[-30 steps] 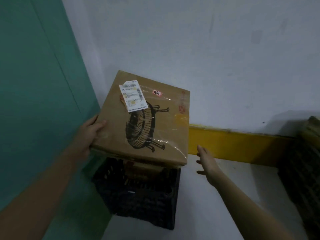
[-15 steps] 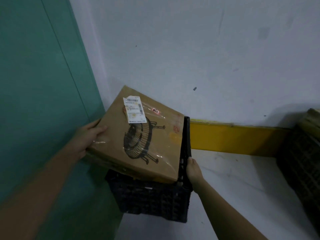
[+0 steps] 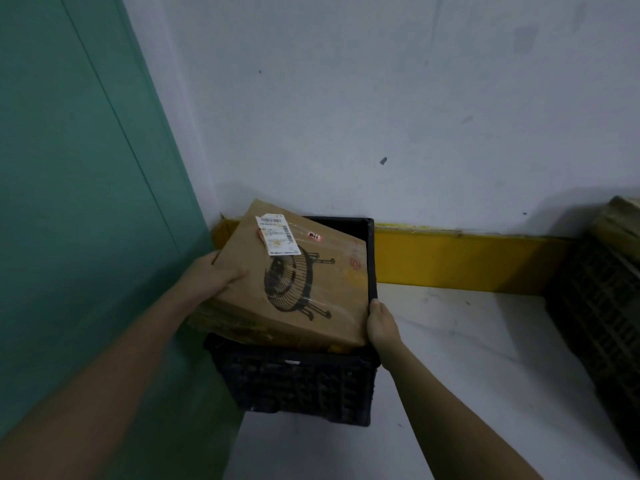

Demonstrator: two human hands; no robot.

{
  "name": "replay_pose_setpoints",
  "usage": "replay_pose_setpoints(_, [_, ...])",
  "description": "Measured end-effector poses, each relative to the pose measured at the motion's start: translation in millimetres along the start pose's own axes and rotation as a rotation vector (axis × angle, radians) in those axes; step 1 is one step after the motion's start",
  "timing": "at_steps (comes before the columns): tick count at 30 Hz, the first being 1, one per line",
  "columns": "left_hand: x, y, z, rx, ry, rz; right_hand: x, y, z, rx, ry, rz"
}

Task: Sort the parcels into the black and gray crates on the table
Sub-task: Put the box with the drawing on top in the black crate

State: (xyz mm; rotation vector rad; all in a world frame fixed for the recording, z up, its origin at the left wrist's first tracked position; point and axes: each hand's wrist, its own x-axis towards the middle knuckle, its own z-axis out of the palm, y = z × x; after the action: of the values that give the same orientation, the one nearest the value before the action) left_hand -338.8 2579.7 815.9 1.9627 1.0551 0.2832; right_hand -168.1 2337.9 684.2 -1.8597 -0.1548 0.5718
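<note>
A flat brown cardboard parcel with a black fan drawing and a white shipping label lies tilted across the top of the black crate, its right edge down inside the crate and its left edge raised over the rim. My left hand grips the parcel's left edge, thumb on top. My right hand holds the crate's right rim near the front corner, fingers curled over it. Something orange shows under the parcel's front edge inside the crate.
The crate stands on a white table in a corner, against a green wall on the left and a grey wall with a yellow strip behind. A dark gray crate holding a parcel stands at the right edge.
The parcel has come down from above the crate and its right side has sunk inside. My right hand went from hanging in the air to holding the crate's right rim.
</note>
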Motion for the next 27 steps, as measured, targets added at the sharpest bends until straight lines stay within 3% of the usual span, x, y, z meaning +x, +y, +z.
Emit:
replay_pose_setpoints(7, [12,0,-10,0.05,-0.097,-0.053,5,5,0,-0.032,-0.002,-0.04])
replay_pose_setpoints(14, [12,4,-2,0.225,-0.12,0.107,10,11,1,-0.032,0.015,-0.061])
replay_pose_setpoints(22, [16,-2,-1,0.291,-0.125,0.103,10,9,1,-0.066,0.015,-0.055])
replay_pose_setpoints(24, [14,0,1,0.41,-0.105,0.093,9,7,0,-0.088,0.014,-0.049])
replay_pose_setpoints(27, [5,9,-1,0.812,-0.042,0.112,5,3,0,-0.161,0.002,-0.036])
